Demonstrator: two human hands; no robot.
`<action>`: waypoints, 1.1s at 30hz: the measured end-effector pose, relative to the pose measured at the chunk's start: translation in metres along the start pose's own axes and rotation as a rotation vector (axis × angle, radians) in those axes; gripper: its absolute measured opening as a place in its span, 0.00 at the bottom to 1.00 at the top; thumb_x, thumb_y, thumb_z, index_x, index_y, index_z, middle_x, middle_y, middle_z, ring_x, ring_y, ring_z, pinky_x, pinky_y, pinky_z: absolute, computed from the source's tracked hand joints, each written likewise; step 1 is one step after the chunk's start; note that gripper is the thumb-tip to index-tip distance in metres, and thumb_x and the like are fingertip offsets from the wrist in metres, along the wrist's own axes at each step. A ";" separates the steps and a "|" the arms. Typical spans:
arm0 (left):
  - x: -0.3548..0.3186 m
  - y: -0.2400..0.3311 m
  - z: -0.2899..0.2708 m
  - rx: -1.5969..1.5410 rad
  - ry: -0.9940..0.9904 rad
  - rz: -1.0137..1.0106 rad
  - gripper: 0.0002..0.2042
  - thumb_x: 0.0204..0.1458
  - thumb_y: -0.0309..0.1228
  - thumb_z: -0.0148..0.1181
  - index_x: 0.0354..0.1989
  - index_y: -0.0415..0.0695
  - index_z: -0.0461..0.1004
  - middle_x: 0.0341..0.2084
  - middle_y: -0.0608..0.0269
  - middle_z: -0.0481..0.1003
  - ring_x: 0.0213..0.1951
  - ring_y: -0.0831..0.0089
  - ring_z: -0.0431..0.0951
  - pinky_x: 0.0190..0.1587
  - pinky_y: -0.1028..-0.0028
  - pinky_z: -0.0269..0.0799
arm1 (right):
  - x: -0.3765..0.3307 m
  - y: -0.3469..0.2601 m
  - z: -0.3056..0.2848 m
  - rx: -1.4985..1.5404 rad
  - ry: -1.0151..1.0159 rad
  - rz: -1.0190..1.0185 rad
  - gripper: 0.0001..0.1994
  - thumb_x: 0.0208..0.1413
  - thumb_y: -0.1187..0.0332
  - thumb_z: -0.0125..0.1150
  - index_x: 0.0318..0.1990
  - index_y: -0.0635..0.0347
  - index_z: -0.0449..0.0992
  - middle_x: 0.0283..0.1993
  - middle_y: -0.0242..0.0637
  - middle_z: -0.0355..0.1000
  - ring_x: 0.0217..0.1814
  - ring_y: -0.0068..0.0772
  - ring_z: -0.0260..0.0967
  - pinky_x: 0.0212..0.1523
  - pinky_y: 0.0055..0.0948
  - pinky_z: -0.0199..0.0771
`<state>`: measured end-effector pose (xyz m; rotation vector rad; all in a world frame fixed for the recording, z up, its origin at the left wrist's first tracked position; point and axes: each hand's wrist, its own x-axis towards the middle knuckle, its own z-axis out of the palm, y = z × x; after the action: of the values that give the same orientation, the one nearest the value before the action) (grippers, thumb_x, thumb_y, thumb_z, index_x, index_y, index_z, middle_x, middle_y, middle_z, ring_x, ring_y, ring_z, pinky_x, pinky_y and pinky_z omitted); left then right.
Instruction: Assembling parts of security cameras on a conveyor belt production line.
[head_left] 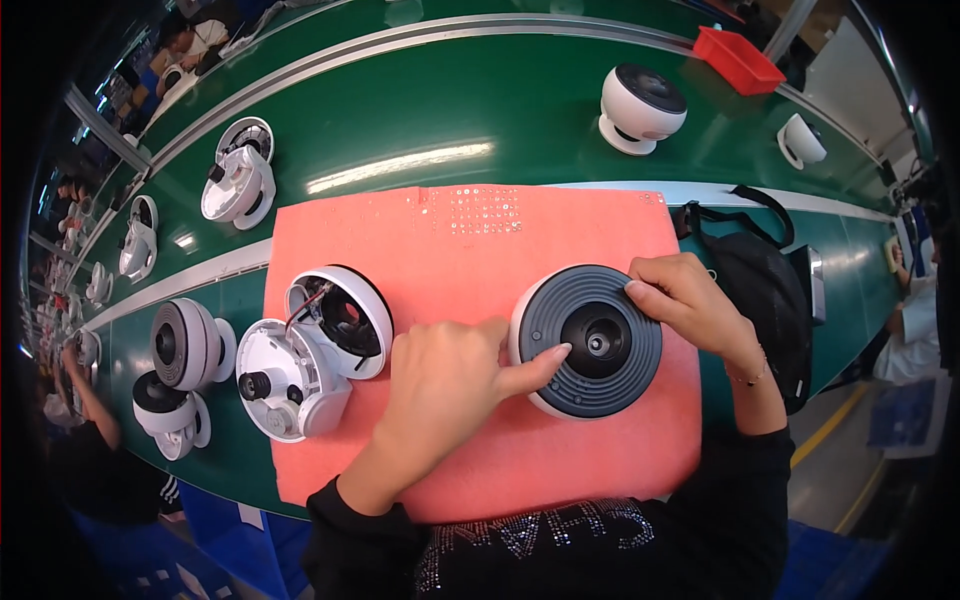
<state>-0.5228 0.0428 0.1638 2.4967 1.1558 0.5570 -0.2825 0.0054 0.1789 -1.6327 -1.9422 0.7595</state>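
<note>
A round white camera (pixel 538 388) with a ridged dark grey front and a central lens lies face up on a pink foam mat (pixel 480 460). My left hand (pixel 435 385) is at its left side, with the thumb stretched over the front close to the lens and the other fingers bent at the rim. At the upper right, my right hand (pixel 690 300) grips the rim, thumb on the grey face; its fingertips are partly hidden. Left of my left hand sits an opened camera housing (pixel 300 385) with its inner parts and wires showing.
Several small screws (pixel 485 210) stand in rows at the mat's far edge. A black bag (pixel 760 290) lies to the right. More white cameras (pixel 643 105) stand on the green conveyor (pixel 420 110), near a red bin (pixel 738 60). Two assembled units (pixel 185 345) are stacked at left. Other people sit along the line.
</note>
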 end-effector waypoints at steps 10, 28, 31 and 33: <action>-0.002 0.004 -0.001 -0.032 0.058 0.118 0.23 0.36 0.51 0.63 0.12 0.41 0.66 0.05 0.62 0.65 0.08 0.66 0.66 0.12 0.71 0.60 | -0.022 0.003 -0.001 0.032 0.058 -0.003 0.11 0.46 0.66 0.60 0.23 0.64 0.68 0.14 0.29 0.58 0.15 0.18 0.53 0.17 0.19 0.52; 0.000 0.000 0.000 -0.039 -0.054 0.030 0.25 0.38 0.55 0.58 0.10 0.42 0.68 0.02 0.62 0.62 0.06 0.65 0.64 0.09 0.70 0.55 | 0.001 -0.002 0.001 -0.062 -0.028 -0.002 0.15 0.52 0.63 0.51 0.20 0.65 0.67 0.14 0.41 0.59 0.16 0.39 0.59 0.19 0.30 0.57; 0.000 -0.002 0.003 0.011 -0.026 0.026 0.25 0.38 0.54 0.59 0.09 0.42 0.68 0.02 0.61 0.62 0.06 0.65 0.64 0.09 0.69 0.54 | -0.002 0.001 0.005 -0.253 0.048 -0.066 0.14 0.48 0.61 0.56 0.24 0.64 0.69 0.19 0.40 0.62 0.20 0.41 0.62 0.21 0.31 0.60; -0.001 -0.003 0.003 0.005 -0.032 0.021 0.25 0.38 0.54 0.59 0.09 0.42 0.68 0.02 0.61 0.62 0.06 0.65 0.64 0.10 0.69 0.54 | -0.002 -0.009 0.009 -0.329 0.204 -0.126 0.14 0.46 0.60 0.58 0.26 0.64 0.69 0.23 0.39 0.64 0.22 0.41 0.63 0.23 0.31 0.61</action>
<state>-0.5236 0.0437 0.1597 2.5149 1.1220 0.5190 -0.2946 0.0012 0.1780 -1.6748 -2.0751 0.2204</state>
